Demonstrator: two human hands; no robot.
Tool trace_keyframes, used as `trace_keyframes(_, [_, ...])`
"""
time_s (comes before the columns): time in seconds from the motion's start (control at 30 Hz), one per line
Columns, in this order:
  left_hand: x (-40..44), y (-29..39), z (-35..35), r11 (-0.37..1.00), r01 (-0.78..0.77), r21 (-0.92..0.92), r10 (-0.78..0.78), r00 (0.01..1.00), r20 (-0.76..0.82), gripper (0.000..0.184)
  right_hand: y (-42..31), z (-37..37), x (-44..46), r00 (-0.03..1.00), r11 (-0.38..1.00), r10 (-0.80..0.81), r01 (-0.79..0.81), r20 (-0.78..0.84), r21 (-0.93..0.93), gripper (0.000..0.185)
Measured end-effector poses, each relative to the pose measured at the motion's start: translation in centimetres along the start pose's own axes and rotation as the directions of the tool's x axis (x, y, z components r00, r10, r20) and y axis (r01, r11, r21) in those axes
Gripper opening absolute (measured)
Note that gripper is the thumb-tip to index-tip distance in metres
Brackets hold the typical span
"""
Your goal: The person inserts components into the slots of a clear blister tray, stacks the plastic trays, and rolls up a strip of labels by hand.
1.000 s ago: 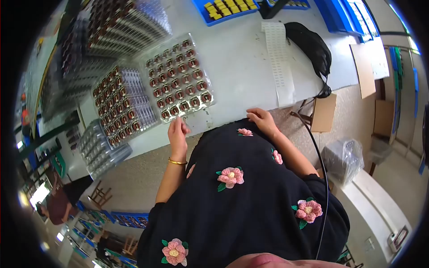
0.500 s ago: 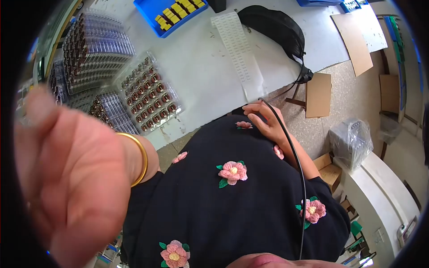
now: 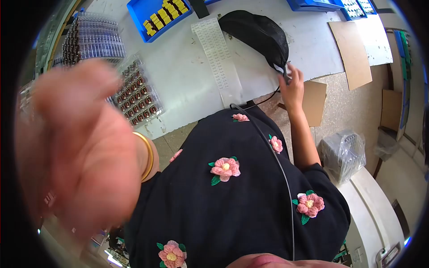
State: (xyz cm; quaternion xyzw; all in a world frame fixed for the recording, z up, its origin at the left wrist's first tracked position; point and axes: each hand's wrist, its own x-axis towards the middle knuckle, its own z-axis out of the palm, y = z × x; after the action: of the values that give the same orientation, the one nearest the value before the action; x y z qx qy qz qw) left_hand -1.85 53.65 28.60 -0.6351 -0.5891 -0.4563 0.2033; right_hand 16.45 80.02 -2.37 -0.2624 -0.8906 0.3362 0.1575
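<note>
My left hand (image 3: pixel 96 147), with a gold bangle (image 3: pixel 147 156) at its wrist, is large and close to the camera on the left. It is smeared by motion, and its fingers cannot be made out clearly. My right hand (image 3: pixel 293 87) is at the table's front edge, thumb and fingers closed round the near end of a black mesh pouch (image 3: pixel 259 33). A thin black cable (image 3: pixel 277 163) runs across my dark top and toward the pouch. Left of the pouch lies a white perforated strip (image 3: pixel 214 53).
Clear plastic trays of brown parts (image 3: pixel 138 96) lie at the left, beside tall tray stacks (image 3: pixel 96 40). A blue bin (image 3: pixel 154 22) with yellow parts sits at the back. Cardboard sheets (image 3: pixel 351 53) and a plastic-wrapped bundle (image 3: pixel 343 154) are on the right.
My right hand has moved from my waist forward and right to the pouch's end. My left hand has shifted and is more blurred. The whole view has turned slightly.
</note>
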Motion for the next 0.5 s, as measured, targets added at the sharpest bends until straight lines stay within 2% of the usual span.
trace_keyframes(0.03, [-1.3,0.2,0.8,0.988,0.141,-0.055,-0.144,0.988,-0.057,0.030,0.7,0.5,1.5,0.995,0.999,-0.001,-0.004,-0.100,-0.048,0.049])
trace_keyframes(0.07, [-3.1,0.5,1.9,0.930,0.324,-0.173,-0.344,0.934,-0.096,0.030,1.1,1.1,3.2,0.988,0.997,-0.057,0.050,-0.147,-0.055,0.050])
trace_keyframes(0.1, [-5.1,0.9,3.6,0.778,0.491,-0.393,-0.577,0.806,-0.135,0.025,1.3,1.8,4.9,0.975,0.993,-0.112,0.102,-0.193,-0.062,0.052])
trace_keyframes(0.13, [-6.8,1.2,4.4,0.657,0.624,-0.424,-0.715,0.694,-0.086,0.020,1.3,2.4,6.3,0.958,0.986,-0.163,0.151,-0.235,-0.070,0.053])
trace_keyframes(0.17, [-8.4,1.7,5.0,0.512,0.735,-0.445,-0.830,0.557,-0.034,0.018,0.9,3.0,7.6,0.965,0.983,-0.168,0.150,-0.201,-0.104,0.054])
trace_keyframes(0.2, [-10.1,2.1,5.8,0.366,0.777,-0.513,-0.909,0.417,-0.016,0.016,0.2,3.6,8.8,0.971,0.979,-0.174,0.152,-0.166,-0.138,0.055])
trace_keyframes(0.23, [-11.7,2.6,6.5,0.213,0.790,-0.575,-0.963,0.268,0.012,0.014,-0.2,4.2,9.9,0.975,0.973,-0.180,0.156,-0.130,-0.172,0.056])
trace_keyframes(0.33, [-15.4,4.4,7.5,-0.001,0.828,-0.561,-0.995,0.057,0.086,0.014,-0.7,5.3,12.3,0.986,0.940,-0.159,0.168,0.054,-0.299,0.041])
trace_keyframes(0.43, [-16.6,5.7,7.4,-0.046,0.847,-0.530,-0.998,-0.012,0.068,0.015,0.2,5.1,14.3,0.990,0.999,0.048,-0.048,0.132,-0.001,0.029])
trace_keyframes(0.47, [-16.8,5.9,7.3,-0.042,0.847,-0.530,-0.998,-0.017,0.053,0.015,0.4,4.7,14.7,0.999,0.998,-0.046,0.046,0.018,-0.044,0.024])
trace_keyframes(0.5, [-17.0,6.0,7.1,-0.038,0.848,-0.528,-0.999,-0.021,0.038,0.015,0.2,3.7,15.1,0.998,0.999,0.029,-0.027,0.048,-0.044,0.024])
